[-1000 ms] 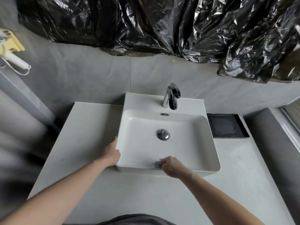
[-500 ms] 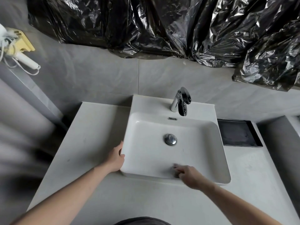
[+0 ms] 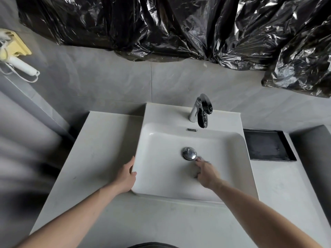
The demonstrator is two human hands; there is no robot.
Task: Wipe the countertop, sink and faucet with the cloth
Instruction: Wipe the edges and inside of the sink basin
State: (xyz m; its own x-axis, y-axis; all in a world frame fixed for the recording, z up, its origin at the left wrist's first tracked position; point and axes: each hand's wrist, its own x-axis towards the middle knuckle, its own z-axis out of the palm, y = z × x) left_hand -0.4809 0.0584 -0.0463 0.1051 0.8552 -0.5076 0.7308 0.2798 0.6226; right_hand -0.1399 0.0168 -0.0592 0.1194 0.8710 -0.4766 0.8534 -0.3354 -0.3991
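A white rectangular sink (image 3: 161, 115) sits on a pale grey countertop (image 3: 100, 151). The chrome faucet (image 3: 198, 111) stands at the sink's back rim and a chrome drain plug (image 3: 189, 153) sits in the basin floor. My right hand (image 3: 206, 173), blurred by motion, is inside the basin just right of the plug. It holds a small grey cloth (image 3: 203, 159) that shows only at the fingertips. My left hand (image 3: 126, 176) rests on the sink's outer left wall. Its fingers lie straight along the wall and its thumb lies on the rim.
A black shallow tray (image 3: 266, 145) lies on the counter right of the sink. Crumpled black plastic sheeting (image 3: 179, 29) hangs on the grey wall above. A white handheld appliance in a yellow holder (image 3: 16, 54) is mounted at the far left.
My right hand has moved with the cloth from the basin's front wall up and right to the drain plug. My left hand has stayed on the sink's left side.
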